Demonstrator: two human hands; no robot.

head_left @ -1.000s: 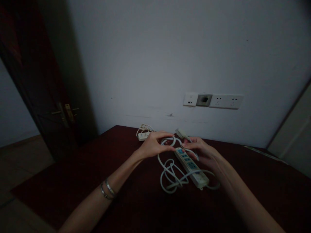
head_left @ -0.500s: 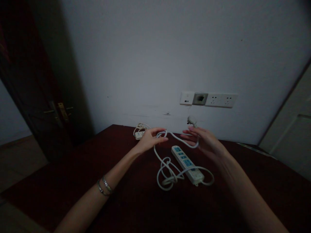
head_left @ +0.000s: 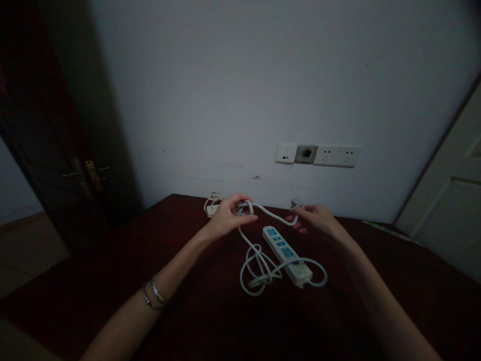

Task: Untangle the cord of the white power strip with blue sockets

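A white power strip (head_left: pixel 287 253) with blue socket faces lies on the dark red table, its white cord (head_left: pixel 259 271) looped and tangled beside it. My left hand (head_left: pixel 229 214) is curled around a looped, knotted part of that cord, lifted above the table. From there the cord runs across to my right hand (head_left: pixel 313 219), whose fingers pinch it just below the plug (head_left: pixel 296 202). The plug sticks up above the right fingertips, near the wall. Inside the left hand, part of the loop is hidden by the fingers.
Behind my left hand lies a second white power strip (head_left: pixel 212 210) with a coiled cord. Wall sockets (head_left: pixel 335 156) and switch plates sit above the table (head_left: pixel 180 311). A dark door (head_left: pixel 48 150) stands left, a pale door (head_left: pixel 447 200) right.
My right hand has closed its fingers near the plug, which has dropped slightly and tilted. My left hand still holds the cord loop. The view has shifted a little.
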